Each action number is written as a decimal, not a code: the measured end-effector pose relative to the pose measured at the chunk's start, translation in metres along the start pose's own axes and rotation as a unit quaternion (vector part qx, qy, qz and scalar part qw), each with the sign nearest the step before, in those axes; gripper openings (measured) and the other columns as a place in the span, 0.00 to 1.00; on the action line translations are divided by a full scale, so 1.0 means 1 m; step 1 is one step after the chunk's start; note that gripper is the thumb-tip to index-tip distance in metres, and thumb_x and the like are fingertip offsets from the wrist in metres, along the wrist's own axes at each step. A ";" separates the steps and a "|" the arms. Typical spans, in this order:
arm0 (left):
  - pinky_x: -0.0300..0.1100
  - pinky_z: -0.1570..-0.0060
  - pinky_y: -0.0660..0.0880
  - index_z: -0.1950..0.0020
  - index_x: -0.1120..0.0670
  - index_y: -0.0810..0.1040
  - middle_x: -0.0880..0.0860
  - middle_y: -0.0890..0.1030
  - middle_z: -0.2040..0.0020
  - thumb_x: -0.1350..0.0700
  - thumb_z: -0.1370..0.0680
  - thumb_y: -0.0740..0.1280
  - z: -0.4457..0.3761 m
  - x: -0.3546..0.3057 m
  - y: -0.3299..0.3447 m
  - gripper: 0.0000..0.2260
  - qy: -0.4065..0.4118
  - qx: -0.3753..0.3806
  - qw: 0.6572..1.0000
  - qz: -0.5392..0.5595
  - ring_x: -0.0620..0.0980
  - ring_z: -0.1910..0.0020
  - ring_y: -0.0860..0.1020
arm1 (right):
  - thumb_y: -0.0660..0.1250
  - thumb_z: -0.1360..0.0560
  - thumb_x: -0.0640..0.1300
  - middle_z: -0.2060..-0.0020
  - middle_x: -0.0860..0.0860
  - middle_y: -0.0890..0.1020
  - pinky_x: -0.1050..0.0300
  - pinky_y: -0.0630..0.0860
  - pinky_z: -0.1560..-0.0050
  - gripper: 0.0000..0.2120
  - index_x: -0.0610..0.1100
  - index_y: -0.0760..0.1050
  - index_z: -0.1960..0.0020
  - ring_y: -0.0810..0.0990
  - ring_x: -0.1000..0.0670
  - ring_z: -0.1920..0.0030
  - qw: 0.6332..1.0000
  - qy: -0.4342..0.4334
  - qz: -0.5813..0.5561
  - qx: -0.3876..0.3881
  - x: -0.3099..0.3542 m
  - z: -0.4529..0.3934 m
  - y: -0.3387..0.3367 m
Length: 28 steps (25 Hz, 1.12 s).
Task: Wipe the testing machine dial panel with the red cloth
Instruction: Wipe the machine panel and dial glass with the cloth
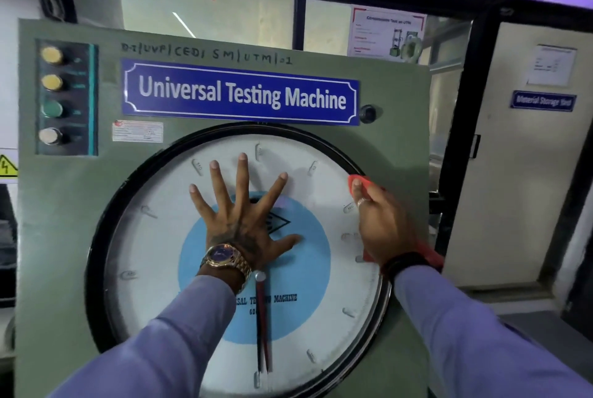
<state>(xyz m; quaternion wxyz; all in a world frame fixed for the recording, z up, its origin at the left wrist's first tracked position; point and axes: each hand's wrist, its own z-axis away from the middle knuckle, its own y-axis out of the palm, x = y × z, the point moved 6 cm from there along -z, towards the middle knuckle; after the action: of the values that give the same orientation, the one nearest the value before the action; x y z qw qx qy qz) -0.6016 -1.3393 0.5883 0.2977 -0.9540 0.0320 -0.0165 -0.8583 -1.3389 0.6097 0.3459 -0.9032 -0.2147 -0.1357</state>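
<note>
Head view, the only one given: the large round dial (154, 256) filled the lower middle of the green machine panel (64, 237), and everything else is placed here against that dial. The left hand (244, 221) lay flat on the dial glass just above its centre, fingers spread wide and holding nothing. Judging by that pose, it was there to brace the person against the panel while the other hand worked. A gold watch (224, 258) sat on that wrist, over the blue central disc of the dial.

The right hand (382, 224) was at the dial's right edge, closed around the red cloth (361, 180). One end of the cloth poked out past the fingertips against the black rim (96, 237) at the upper right. The other end trailed below the wrist, outside the rim. The cloth seemed pressed to the glass where the face meets the rim, probably because that seam collects dust, though the actual contact was hidden behind the hand.

The dial pointers (261, 327) hung straight down from the centre, under the glass and clear of both hands. Above the dial ran the blue nameplate (240, 92), and to its upper left stood a column of push buttons (51, 95), both untouched.

Most of the dial face and the panel around it appeared not yet covered by the cloth.
</note>
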 end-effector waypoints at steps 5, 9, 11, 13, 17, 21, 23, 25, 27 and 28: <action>0.82 0.24 0.42 0.14 0.31 0.50 0.55 0.42 0.10 0.10 0.37 0.54 0.004 0.028 0.001 0.55 0.007 -0.003 1.000 0.007 0.72 0.14 0.41 | 0.53 0.12 0.49 0.31 0.50 0.81 0.51 0.75 0.35 0.20 0.54 0.74 0.23 0.80 0.43 0.33 0.992 -0.119 0.052 0.003 0.071 -0.044 0.013; 0.81 0.23 0.43 0.14 0.32 0.49 0.54 0.43 0.10 0.11 0.36 0.55 0.006 0.036 0.003 0.55 0.027 -0.005 1.000 0.014 0.69 0.13 0.40 | 0.70 0.19 0.49 0.33 0.50 0.81 0.56 0.73 0.39 0.29 0.54 0.69 0.19 0.81 0.42 0.41 0.983 -0.134 0.116 -0.039 0.092 -0.046 0.009; 0.80 0.22 0.42 0.14 0.32 0.49 0.54 0.43 0.10 0.11 0.36 0.55 0.007 0.036 0.004 0.55 0.029 -0.007 0.999 0.011 0.69 0.13 0.40 | 0.69 0.20 0.40 0.34 0.48 0.79 0.48 0.79 0.38 0.34 0.50 0.64 0.16 0.80 0.40 0.42 0.957 -0.239 0.162 -0.037 0.133 -0.049 0.032; 0.80 0.22 0.42 0.14 0.31 0.47 0.53 0.42 0.10 0.11 0.36 0.55 0.006 0.038 0.004 0.54 0.031 0.003 0.999 0.010 0.68 0.13 0.40 | 0.63 0.16 0.40 0.37 0.47 0.78 0.44 0.79 0.38 0.30 0.53 0.63 0.16 0.79 0.40 0.41 0.959 -0.241 0.152 -0.007 0.128 -0.056 0.031; 0.79 0.22 0.41 0.14 0.30 0.44 0.52 0.39 0.10 0.12 0.36 0.57 0.006 0.040 0.003 0.54 0.024 0.020 0.999 0.006 0.68 0.13 0.38 | 0.69 0.19 0.39 0.42 0.45 0.79 0.44 0.79 0.42 0.33 0.50 0.65 0.16 0.79 0.39 0.46 0.961 -0.217 0.170 -0.039 0.115 -0.049 0.022; 0.78 0.20 0.45 0.14 0.31 0.45 0.52 0.41 0.10 0.14 0.34 0.58 0.007 0.044 -0.001 0.53 0.037 0.016 0.999 -0.001 0.66 0.13 0.40 | 0.70 0.18 0.40 0.39 0.47 0.78 0.45 0.81 0.40 0.32 0.50 0.66 0.17 0.79 0.41 0.41 0.948 -0.288 0.132 -0.015 0.153 -0.057 0.042; 0.78 0.20 0.48 0.14 0.31 0.46 0.53 0.42 0.10 0.15 0.34 0.60 0.011 0.061 -0.007 0.52 0.024 0.017 1.000 -0.011 0.66 0.12 0.42 | 0.72 0.20 0.41 0.39 0.47 0.78 0.45 0.81 0.40 0.33 0.53 0.67 0.18 0.79 0.40 0.41 0.946 -0.279 0.166 -0.007 0.135 -0.058 0.028; 0.78 0.21 0.42 0.14 0.30 0.45 0.54 0.41 0.10 0.14 0.34 0.59 0.015 0.073 -0.011 0.53 -0.012 0.022 0.999 -0.020 0.66 0.13 0.41 | 0.61 0.16 0.42 0.39 0.45 0.80 0.46 0.79 0.40 0.24 0.52 0.71 0.20 0.80 0.40 0.41 0.961 -0.247 0.123 -0.036 0.132 -0.056 0.025; 0.79 0.21 0.41 0.15 0.29 0.43 0.53 0.38 0.11 0.14 0.34 0.58 0.017 0.076 -0.012 0.52 -0.019 0.040 0.999 -0.020 0.66 0.13 0.38 | 0.52 0.16 0.44 0.33 0.46 0.80 0.50 0.74 0.37 0.25 0.52 0.75 0.23 0.77 0.43 0.34 0.972 -0.234 0.009 0.010 0.160 -0.058 0.044; 0.78 0.21 0.41 0.15 0.29 0.43 0.52 0.38 0.11 0.14 0.34 0.58 0.018 0.078 -0.013 0.52 -0.015 0.044 0.999 -0.019 0.66 0.13 0.37 | 0.52 0.15 0.44 0.31 0.47 0.79 0.51 0.73 0.35 0.24 0.53 0.75 0.24 0.75 0.45 0.32 0.971 -0.236 -0.028 0.043 0.172 -0.058 0.053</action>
<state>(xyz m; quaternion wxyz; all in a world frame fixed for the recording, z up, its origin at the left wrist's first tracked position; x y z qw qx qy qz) -0.5227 -1.3241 0.5821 0.3397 -0.9405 0.0089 -0.0091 -0.6889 -1.3640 0.6893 0.3197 -0.8878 -0.3211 0.0805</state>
